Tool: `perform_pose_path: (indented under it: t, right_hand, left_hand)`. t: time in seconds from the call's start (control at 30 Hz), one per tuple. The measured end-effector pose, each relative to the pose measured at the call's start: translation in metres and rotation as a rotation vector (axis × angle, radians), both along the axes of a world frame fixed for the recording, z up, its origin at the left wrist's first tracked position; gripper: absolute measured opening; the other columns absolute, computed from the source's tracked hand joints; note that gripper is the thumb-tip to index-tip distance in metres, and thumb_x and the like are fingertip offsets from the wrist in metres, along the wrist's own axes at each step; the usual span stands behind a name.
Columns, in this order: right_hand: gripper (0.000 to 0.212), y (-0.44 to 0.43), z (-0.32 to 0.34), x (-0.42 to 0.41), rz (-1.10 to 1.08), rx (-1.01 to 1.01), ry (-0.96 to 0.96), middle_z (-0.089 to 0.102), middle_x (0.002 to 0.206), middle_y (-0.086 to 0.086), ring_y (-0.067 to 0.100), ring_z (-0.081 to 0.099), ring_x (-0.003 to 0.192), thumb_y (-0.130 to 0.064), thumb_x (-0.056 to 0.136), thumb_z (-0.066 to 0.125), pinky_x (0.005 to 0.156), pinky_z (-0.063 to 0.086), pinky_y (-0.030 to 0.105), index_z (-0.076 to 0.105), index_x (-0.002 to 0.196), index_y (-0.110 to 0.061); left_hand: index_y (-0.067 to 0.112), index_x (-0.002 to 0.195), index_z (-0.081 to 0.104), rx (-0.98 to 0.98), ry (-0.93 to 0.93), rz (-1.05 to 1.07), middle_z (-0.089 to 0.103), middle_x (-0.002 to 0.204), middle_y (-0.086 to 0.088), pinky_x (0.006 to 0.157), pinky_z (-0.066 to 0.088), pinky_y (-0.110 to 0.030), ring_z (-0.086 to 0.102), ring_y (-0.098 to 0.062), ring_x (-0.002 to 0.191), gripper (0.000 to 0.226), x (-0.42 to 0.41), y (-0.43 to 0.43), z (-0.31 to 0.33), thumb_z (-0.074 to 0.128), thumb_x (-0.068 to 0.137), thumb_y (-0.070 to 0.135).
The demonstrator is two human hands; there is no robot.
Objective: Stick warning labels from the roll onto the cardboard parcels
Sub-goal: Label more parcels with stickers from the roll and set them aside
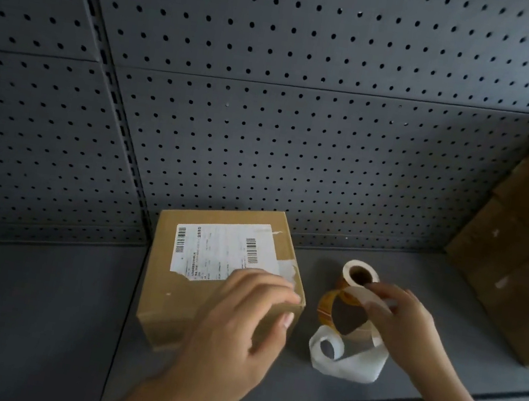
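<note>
A cardboard parcel (185,295) sits on a dark grey shelf (29,319), its back edge close to the perforated metal wall (301,136) behind. A white shipping label (220,249) with two barcodes covers much of its top. The person's left hand (237,321) is over the parcel's near right corner, fingers spread and loosely bent and gripping nothing; whether the fingertips actually touch the cardboard cannot be told. Just beside the parcel on its right stands the roll of labels (360,267), upright on its end with the brown core showing from above. The right hand (403,323) is at the roll, thumb and fingertips pinching the unwound strip where it leaves the roll. Orange labels (325,309) show on the loop of strip just below the roll. The bare white backing strip (347,366) trails forward from the hand and curls on the shelf in front of the roll. Well apart at the far right, more cardboard boxes (516,261) are stacked against the wall.
</note>
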State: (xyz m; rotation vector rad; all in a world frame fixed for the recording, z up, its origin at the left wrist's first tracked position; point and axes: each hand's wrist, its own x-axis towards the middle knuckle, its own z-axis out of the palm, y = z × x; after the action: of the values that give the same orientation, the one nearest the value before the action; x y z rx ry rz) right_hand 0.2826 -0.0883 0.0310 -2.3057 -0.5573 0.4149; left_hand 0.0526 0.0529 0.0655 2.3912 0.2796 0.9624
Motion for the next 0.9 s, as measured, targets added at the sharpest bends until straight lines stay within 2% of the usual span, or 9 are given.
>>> perform_pose_path:
  t: [0.07, 0.13, 0.23, 0.33, 0.5, 0.67, 0.8, 0.9]
  right_hand:
    - [0.02, -0.001, 0.006, -0.002, -0.038, 0.027, 0.039, 0.066, 0.102, -0.001, 0.015, 0.064, 0.083, -0.022, 0.098, 0.059, 0.06, 0.048, 0.023, 0.066, 0.117, -0.024]
    - [0.019, -0.001, 0.014, -0.005, -0.042, 0.066, 0.051, 0.067, 0.095, -0.004, 0.017, 0.066, 0.08, -0.02, 0.098, 0.058, 0.056, 0.05, 0.023, 0.064, 0.114, -0.029]
    - [0.024, -0.001, 0.028, -0.012, 0.011, 0.169, 0.067, 0.068, 0.1, -0.008, 0.015, 0.066, 0.086, -0.017, 0.097, 0.059, 0.062, 0.053, 0.026, 0.063, 0.108, -0.038]
    - [0.027, 0.004, 0.043, -0.019, 0.061, 0.265, 0.104, 0.069, 0.101, -0.009, 0.014, 0.065, 0.092, -0.013, 0.097, 0.06, 0.07, 0.054, 0.029, 0.069, 0.105, -0.037]
    - [0.02, 0.016, 0.06, -0.037, 0.094, 0.404, 0.218, 0.076, 0.094, -0.006, 0.012, 0.071, 0.088, -0.018, 0.098, 0.06, 0.081, 0.057, 0.033, 0.073, 0.104, -0.032]
    - [0.025, 0.019, 0.069, -0.053, 0.142, 0.577, 0.473, 0.078, 0.103, 0.007, 0.022, 0.075, 0.097, -0.022, 0.104, 0.05, 0.088, 0.058, 0.037, 0.073, 0.112, -0.017]
    - [0.023, 0.02, 0.067, -0.06, 0.232, 0.591, 0.334, 0.078, 0.105, 0.004, 0.019, 0.075, 0.098, -0.007, 0.101, 0.055, 0.081, 0.06, 0.028, 0.073, 0.11, -0.017]
    - [0.026, 0.02, 0.069, -0.064, 0.337, 0.523, 0.147, 0.078, 0.099, -0.004, 0.011, 0.075, 0.092, -0.003, 0.096, 0.063, 0.078, 0.06, 0.023, 0.074, 0.104, -0.024]
  left_hand:
    - [0.021, 0.11, 0.069, -0.022, 0.032, -0.046, 0.066, 0.111, 0.014, 0.091, 0.051, -0.027, 0.06, -0.006, 0.111, 0.017, 0.007, -0.009, 0.0, 0.058, 0.098, 0.026]
    - [0.026, 0.112, 0.066, -0.051, 0.088, -0.075, 0.064, 0.11, 0.018, 0.089, 0.051, -0.022, 0.059, -0.002, 0.108, 0.018, 0.014, -0.017, 0.001, 0.055, 0.1, 0.033]
    - [0.031, 0.119, 0.063, -0.087, 0.174, -0.118, 0.061, 0.117, 0.022, 0.091, 0.047, -0.014, 0.054, 0.003, 0.112, 0.026, 0.027, -0.028, 0.007, 0.051, 0.1, 0.043]
    - [0.034, 0.128, 0.058, -0.129, 0.237, -0.15, 0.057, 0.125, 0.024, 0.096, 0.044, -0.014, 0.05, 0.005, 0.118, 0.036, 0.04, -0.035, 0.011, 0.051, 0.098, 0.054]
    - [0.038, 0.125, 0.058, -0.386, 0.299, -0.119, 0.062, 0.121, 0.024, 0.094, 0.049, -0.018, 0.056, 0.007, 0.112, 0.041, 0.05, -0.035, 0.007, 0.059, 0.092, 0.061]
    - [0.04, 0.126, 0.06, -0.673, 0.297, -0.095, 0.068, 0.12, 0.025, 0.099, 0.053, -0.024, 0.062, 0.004, 0.114, 0.038, 0.048, -0.022, 0.007, 0.062, 0.092, 0.057]
    - [0.034, 0.103, 0.068, -0.906, 0.131, -0.038, 0.075, 0.102, 0.017, 0.085, 0.058, -0.027, 0.07, 0.001, 0.095, 0.01, 0.046, -0.014, 0.009, 0.07, 0.093, 0.035]
    - [0.024, 0.095, 0.07, -0.968, 0.066, 0.002, 0.077, 0.09, 0.008, 0.068, 0.053, -0.014, 0.069, 0.002, 0.08, 0.005, 0.044, -0.01, 0.013, 0.069, 0.095, 0.029]
